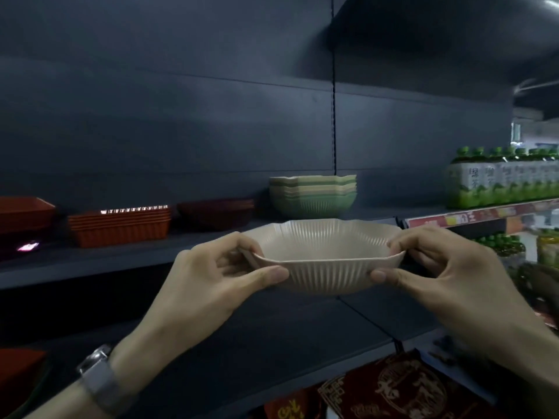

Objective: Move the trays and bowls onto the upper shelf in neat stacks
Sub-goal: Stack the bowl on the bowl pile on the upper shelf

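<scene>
A beige ribbed bowl (323, 255) hangs in the air in front of the upper shelf (90, 264). My left hand (220, 276) pinches its left rim and my right hand (438, 267) pinches its right rim. Behind it on the shelf stands a stack of green and beige bowls (313, 195). To the left on the same shelf sit a dark red tray stack (216, 213), an orange-red tray stack (119, 226) and a single red tray (25, 213).
Green tea bottles (499, 179) fill the neighbouring shelf at right. Red packages (393, 388) lie on the lower shelf at bottom right. Another red tray (18, 373) shows at bottom left. The dark back panel rises behind the shelf.
</scene>
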Demonstrator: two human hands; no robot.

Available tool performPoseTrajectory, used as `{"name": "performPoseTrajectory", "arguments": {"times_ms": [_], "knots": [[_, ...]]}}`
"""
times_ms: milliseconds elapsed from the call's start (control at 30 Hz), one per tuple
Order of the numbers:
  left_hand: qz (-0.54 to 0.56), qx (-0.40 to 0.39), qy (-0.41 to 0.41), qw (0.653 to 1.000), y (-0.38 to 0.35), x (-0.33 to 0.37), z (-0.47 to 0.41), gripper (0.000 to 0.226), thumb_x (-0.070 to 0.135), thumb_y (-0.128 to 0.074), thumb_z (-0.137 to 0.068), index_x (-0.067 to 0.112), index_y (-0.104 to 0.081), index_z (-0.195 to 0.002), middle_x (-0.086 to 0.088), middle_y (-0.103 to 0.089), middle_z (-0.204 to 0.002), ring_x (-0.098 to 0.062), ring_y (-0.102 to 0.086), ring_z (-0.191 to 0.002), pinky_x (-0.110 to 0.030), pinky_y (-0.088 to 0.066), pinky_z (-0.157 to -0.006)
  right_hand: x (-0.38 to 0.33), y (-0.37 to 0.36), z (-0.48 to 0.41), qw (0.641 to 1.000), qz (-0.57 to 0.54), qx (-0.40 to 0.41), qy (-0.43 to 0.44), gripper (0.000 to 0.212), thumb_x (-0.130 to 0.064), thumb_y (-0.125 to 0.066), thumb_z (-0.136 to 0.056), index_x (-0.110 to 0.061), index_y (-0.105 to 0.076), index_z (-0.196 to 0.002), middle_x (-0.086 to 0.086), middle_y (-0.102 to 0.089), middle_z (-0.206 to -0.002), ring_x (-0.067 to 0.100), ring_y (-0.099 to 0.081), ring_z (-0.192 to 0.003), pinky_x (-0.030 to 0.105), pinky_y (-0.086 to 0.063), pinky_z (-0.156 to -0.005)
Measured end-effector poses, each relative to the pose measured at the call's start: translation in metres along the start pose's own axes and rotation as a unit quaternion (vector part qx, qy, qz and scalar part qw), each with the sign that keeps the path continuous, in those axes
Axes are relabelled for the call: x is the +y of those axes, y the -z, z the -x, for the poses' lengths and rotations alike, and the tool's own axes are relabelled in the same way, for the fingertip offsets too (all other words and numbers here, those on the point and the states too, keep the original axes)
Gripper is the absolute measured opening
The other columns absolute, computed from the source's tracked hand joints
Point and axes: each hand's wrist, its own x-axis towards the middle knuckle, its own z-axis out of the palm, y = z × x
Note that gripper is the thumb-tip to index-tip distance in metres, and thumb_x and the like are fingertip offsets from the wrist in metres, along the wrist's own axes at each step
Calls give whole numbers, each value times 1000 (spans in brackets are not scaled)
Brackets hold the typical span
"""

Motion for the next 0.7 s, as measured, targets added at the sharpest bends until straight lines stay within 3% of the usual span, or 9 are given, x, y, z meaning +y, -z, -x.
{"name": "performPoseTrajectory", "arguments": {"times_ms": [67,200,300,500,633,700], "knots": [[-4,8,-28,1000,0,8,-9,32,43,-86,-75,21,-76,-96,7,-82,-93,-5,-78,-91,-26,-61,-85,-3,9,-7,1000,3,14,10,56,-78,-75,-62,-32,-74,-93,-12,-73,-108,18,-73,-100,57,-59,-95],[-17,29,-68,997,-1,18,-34,34,44,-86,-75,20,-75,-97,7,-81,-92,-6,-78,-90,-36,-62,-87,-4,20,-29,998,30,35,42,45,-76,-77,-70,-35,-73,-90,-15,-71,-110,21,-72,-98,57,-59,-90],[-30,43,-91,994,-2,21,-59,35,44,-87,-75,18,-75,-96,8,-81,-90,-4,-78,-87,-30,-60,-87,4,21,-52,997,33,41,62,33,-62,-81,-74,-34,-73,-90,-18,-70,-108,7,-70,-102,49,-60,-92],[-74,72,-135,985,-3,13,-120,35,46,-89,-73,20,-76,-91,9,-79,-86,-5,-76,-85,-17,-54,-80,32,7,-106,989,57,74,112,39,-58,-83,-73,-25,-75,-93,-14,-69,-105,5,-68,-103,39,-58,-92],[-53,79,-142,985,-1,3,-167,38,52,-91,-71,23,-79,-92,4,-81,-88,-15,-78,-90,-38,-58,-93,49,0,-151,984,65,93,134,44,-57,-84,-73,-20,-76,-95,-8,-70,-104,8,-68,-98,35,-56,-89],[-26,78,-134,988,0,-2,-193,38,54,-91,-70,24,-82,-91,0,-81,-86,-11,-74,-85,-45,-57,-95,55,-3,-176,986,54,101,123,48,-64,-81,-71,-22,-75,-95,-9,-71,-102,1,-65,-93,28,-52,-86]]}}
